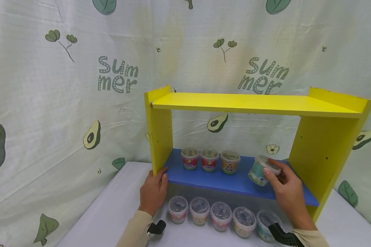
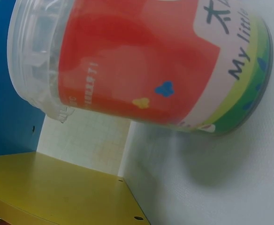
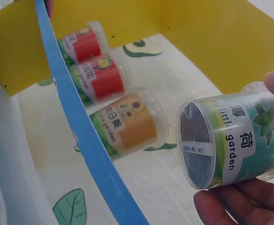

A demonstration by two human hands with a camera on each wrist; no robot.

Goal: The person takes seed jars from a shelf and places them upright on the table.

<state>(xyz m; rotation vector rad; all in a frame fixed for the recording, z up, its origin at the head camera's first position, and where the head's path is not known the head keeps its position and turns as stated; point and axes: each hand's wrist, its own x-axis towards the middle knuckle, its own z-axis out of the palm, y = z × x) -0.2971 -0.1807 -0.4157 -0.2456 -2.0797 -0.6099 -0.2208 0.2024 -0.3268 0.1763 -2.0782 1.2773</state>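
Note:
My right hand [image 1: 289, 188] holds a clear-lidded plastic tub with a teal mint label [image 1: 260, 171], thumb on one side and fingers on the other. The tub tilts above the right part of the blue shelf board [image 1: 204, 178], and its base shows in the right wrist view. At the shelf unit's lower left front corner, my left hand [image 1: 153, 192] grips the yellow side panel [image 1: 159, 137]. Two red-labelled tubs [image 1: 190, 159] and an orange-labelled tub [image 1: 230, 162] stand in a row on the blue board.
Several lidded tubs [image 1: 221, 216] line the white table [image 1: 111, 216] in front of the unit. A red-labelled tub [image 2: 141, 61] looms close in the left wrist view. The yellow top board [image 1: 250, 103] spans above the blue one. Behind hangs a printed curtain [image 1: 80, 103].

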